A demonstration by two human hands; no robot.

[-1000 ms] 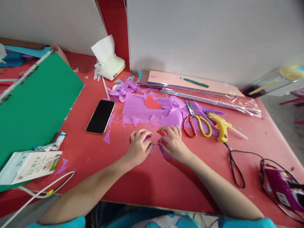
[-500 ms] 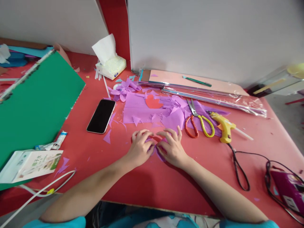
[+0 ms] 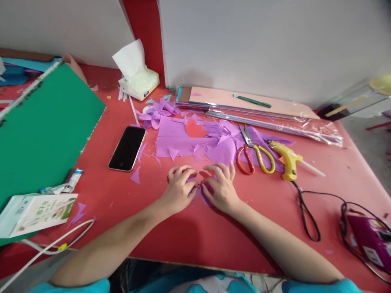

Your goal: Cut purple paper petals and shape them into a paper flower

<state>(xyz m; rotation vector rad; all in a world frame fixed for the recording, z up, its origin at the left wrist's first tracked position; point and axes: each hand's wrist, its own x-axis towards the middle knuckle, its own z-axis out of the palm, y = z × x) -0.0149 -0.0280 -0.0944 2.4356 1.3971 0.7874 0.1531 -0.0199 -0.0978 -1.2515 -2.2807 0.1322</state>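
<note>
My left hand point(image 3: 180, 190) and my right hand point(image 3: 221, 188) meet low over the red table, fingertips nearly touching. Between them is a small piece of purple paper point(image 3: 205, 198), mostly covered by the fingers. Each hand pinches a side of it with thumb and forefinger. Just beyond lie a purple paper sheet point(image 3: 180, 147) with scraps on it and a red paper cutout point(image 3: 194, 129). Scissors point(image 3: 249, 147) with one red and one yellow handle rest to the right, partly over purple paper. A purple paper flower point(image 3: 156, 114) sits behind, to the left.
A yellow glue gun point(image 3: 287, 160) with a black cord lies at right, near a purple power box point(image 3: 368, 240). At left are a phone point(image 3: 127, 148), a green board point(image 3: 49, 134) and a white carton point(image 3: 42, 213). Behind stand a tissue pack point(image 3: 140, 83) and a green craft knife point(image 3: 253, 101).
Both hands keep their pinch on the purple paper, with only slight finger movement. The whole view has shifted a little, so the things on the table appear slightly farther left.
</note>
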